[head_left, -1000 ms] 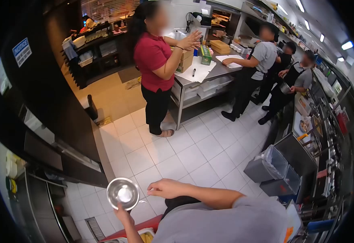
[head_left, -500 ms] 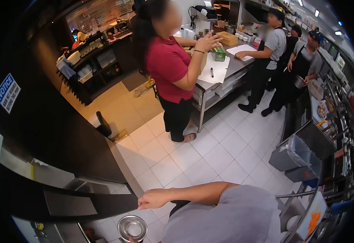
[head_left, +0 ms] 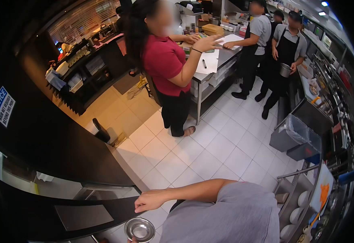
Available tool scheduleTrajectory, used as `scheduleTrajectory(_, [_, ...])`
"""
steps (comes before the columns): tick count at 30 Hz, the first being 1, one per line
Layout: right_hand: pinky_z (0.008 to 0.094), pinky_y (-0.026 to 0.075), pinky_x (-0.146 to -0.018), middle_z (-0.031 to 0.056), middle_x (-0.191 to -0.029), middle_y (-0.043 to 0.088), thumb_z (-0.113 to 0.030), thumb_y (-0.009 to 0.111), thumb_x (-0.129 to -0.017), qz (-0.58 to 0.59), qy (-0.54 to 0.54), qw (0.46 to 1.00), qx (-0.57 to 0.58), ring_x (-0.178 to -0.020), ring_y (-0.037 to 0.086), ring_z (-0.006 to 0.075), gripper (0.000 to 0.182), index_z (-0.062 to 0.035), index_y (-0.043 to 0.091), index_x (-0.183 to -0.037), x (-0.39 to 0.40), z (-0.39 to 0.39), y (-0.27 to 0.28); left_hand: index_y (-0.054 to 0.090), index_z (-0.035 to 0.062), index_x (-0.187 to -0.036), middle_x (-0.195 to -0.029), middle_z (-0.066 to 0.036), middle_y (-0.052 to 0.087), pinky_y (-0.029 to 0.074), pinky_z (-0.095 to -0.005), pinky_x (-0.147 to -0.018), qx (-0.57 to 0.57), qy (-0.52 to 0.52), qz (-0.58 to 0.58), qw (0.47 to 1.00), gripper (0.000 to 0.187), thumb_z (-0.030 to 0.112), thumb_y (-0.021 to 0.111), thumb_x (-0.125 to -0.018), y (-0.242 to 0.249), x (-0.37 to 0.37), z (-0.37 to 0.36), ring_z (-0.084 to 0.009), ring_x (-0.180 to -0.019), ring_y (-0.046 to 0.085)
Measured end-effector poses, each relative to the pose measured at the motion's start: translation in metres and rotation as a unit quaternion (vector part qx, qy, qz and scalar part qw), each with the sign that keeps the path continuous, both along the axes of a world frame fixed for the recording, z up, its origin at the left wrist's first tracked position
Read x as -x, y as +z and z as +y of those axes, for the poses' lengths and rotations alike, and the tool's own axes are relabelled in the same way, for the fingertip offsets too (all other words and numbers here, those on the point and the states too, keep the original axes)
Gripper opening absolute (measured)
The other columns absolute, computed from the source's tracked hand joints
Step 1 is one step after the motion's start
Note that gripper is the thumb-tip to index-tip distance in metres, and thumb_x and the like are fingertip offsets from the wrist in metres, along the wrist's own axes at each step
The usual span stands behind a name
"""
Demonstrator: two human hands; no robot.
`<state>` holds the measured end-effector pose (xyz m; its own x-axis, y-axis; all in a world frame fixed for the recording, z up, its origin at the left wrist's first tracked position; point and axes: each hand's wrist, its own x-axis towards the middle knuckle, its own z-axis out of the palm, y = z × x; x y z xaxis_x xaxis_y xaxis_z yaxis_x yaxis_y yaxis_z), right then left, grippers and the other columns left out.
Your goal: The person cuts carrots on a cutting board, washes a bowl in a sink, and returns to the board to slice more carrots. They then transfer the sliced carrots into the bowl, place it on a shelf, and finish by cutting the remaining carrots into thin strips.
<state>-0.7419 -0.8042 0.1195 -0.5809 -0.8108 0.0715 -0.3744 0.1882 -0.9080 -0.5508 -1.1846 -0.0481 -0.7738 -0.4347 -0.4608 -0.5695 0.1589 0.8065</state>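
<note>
My left hand [head_left: 134, 239] shows only as fingertips at the bottom edge, gripping the rim of a shiny round metal bowl [head_left: 139, 230]. The bowl's inside faces up, and no food is visible in it. Above it, my right arm stretches left across the view. My right hand [head_left: 149, 201] has its fingers curled at the edge of a dark door [head_left: 122, 206] with a grey metal plate [head_left: 84, 216]. The fingertips are partly hidden against the door.
A person in a red shirt [head_left: 167, 60] stands at a steel table [head_left: 205, 77] with papers and a marker. Several co-workers in black aprons [head_left: 284, 48] stand beyond, one holding a metal pot [head_left: 285, 70]. Grey bins [head_left: 288, 133] and a shelf with bowls [head_left: 296, 214] line the right.
My view has turned slightly. The bowl has shifted right and now tilts differently, while my right hand stays at the door edge. The red-shirted person's hands have moved apart, one lower toward the table.
</note>
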Motion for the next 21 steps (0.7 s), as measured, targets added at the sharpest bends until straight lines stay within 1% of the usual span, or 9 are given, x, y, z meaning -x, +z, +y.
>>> scheduleTrajectory(2, [0.0417,0.050,-0.070,0.0138,-0.082,0.070,-0.040,0.054,-0.100,-0.067,-0.023,0.997,-0.026,-0.077,0.067,0.0301,0.040,-0.0032,0.069,-0.105,-0.013,-0.012,-0.013,0.059,-0.0005,-0.120,-0.103,-0.012,0.067,0.055,-0.0366,-0.071,-0.001,-0.022,0.005,1.000,0.032,0.009,0.052,-0.091,-0.014,-0.002,-0.024,-0.0228,-0.088,0.066])
scheduleTrajectory(3, [0.0417,0.050,-0.070,0.0138,-0.082,0.070,-0.040,0.054,-0.100,-0.066,-0.026,0.997,-0.027,-0.077,0.067,0.0301,0.040,-0.0032,0.069,-0.105,-0.020,-0.020,-0.019,0.059,-0.0009,-0.120,-0.103,-0.012,0.067,0.055,-0.0367,-0.071,-0.003,-0.041,0.010,0.999,0.032,0.008,0.052,-0.090,-0.015,-0.002,-0.030,-0.0229,-0.086,0.066])
scheduleTrajectory(5, [0.0435,0.049,-0.068,0.0155,-0.078,0.069,-0.041,0.055,-0.098,-0.083,-0.040,0.996,-0.007,-0.077,0.067,0.0316,0.042,-0.0022,0.071,-0.099,-0.032,-0.033,-0.028,0.060,-0.0020,-0.119,-0.103,-0.013,0.067,0.055,-0.0360,-0.071,-0.014,-0.034,-0.007,0.999,0.031,0.008,0.053,-0.090,-0.015,-0.008,-0.039,-0.0227,-0.086,0.066])
scheduleTrajectory(8, [0.0428,0.049,-0.069,0.0146,-0.078,0.069,-0.042,0.055,-0.098,-0.057,-0.047,0.997,-0.008,-0.077,0.067,0.0309,0.042,-0.0026,0.071,-0.099,-0.046,-0.045,-0.019,0.059,-0.0022,-0.119,-0.103,-0.013,0.067,0.054,-0.0353,-0.071,-0.007,-0.074,-0.017,0.997,0.031,0.008,0.053,-0.091,-0.014,-0.010,-0.045,-0.0229,-0.087,0.067])
scheduleTrajectory(12, [0.0424,0.050,-0.069,0.0142,-0.079,0.069,-0.042,0.055,-0.099,-0.061,-0.056,0.997,-0.001,-0.078,0.067,0.0308,0.042,-0.0034,0.071,-0.099,-0.056,-0.055,-0.020,0.056,-0.0016,-0.122,-0.102,-0.014,0.066,0.060,-0.0391,-0.064,-0.022,-0.071,-0.033,0.997,0.032,0.011,0.054,-0.093,0.040,-0.001,0.001,-0.0254,-0.084,0.069])
scheduleTrajectory(13, [0.0424,0.050,-0.069,0.0142,-0.079,0.069,-0.042,0.055,-0.099,-0.058,-0.058,0.997,0.001,-0.078,0.068,0.0310,0.042,-0.0035,0.071,-0.099,-0.057,-0.055,-0.021,0.055,-0.0014,-0.123,-0.102,-0.014,0.066,0.061,-0.0400,-0.063,-0.025,-0.070,-0.036,0.997,0.032,0.012,0.054,-0.093,0.044,0.000,0.004,-0.0260,-0.083,0.069])
scheduleTrajectory(17, [0.0424,0.050,-0.070,0.0144,-0.080,0.070,-0.042,0.054,-0.099,-0.045,-0.062,0.997,0.000,-0.079,0.068,0.0309,0.042,-0.0033,0.071,-0.099,-0.057,-0.053,-0.031,0.055,-0.0003,-0.124,-0.101,-0.014,0.065,0.063,-0.0417,-0.059,-0.037,-0.090,-0.032,0.995,0.033,0.014,0.053,-0.094,-0.007,0.009,-0.029,-0.0263,-0.080,0.070])
scheduleTrajectory(19, [0.0421,0.050,-0.070,0.0143,-0.081,0.070,-0.042,0.054,-0.099,-0.049,-0.067,0.996,-0.013,-0.079,0.068,0.0305,0.043,-0.0030,0.071,-0.099,-0.057,-0.043,-0.020,0.055,0.0010,-0.125,-0.101,-0.014,0.065,0.063,-0.0407,-0.061,-0.014,-0.121,-0.034,0.992,0.033,0.014,0.052,-0.095,-0.028,0.013,-0.039,-0.0261,-0.080,0.070])
scheduleTrajectory(21, [0.0418,0.050,-0.070,0.0143,-0.081,0.070,-0.042,0.054,-0.099,-0.055,-0.076,0.995,-0.024,-0.078,0.068,0.0301,0.043,-0.0026,0.071,-0.098,-0.056,-0.035,-0.018,0.054,0.0005,-0.125,-0.102,-0.015,0.065,0.063,-0.0406,-0.061,-0.022,-0.132,-0.034,0.990,0.034,0.014,0.052,-0.095,-0.031,0.019,-0.033,-0.0265,-0.081,0.070])
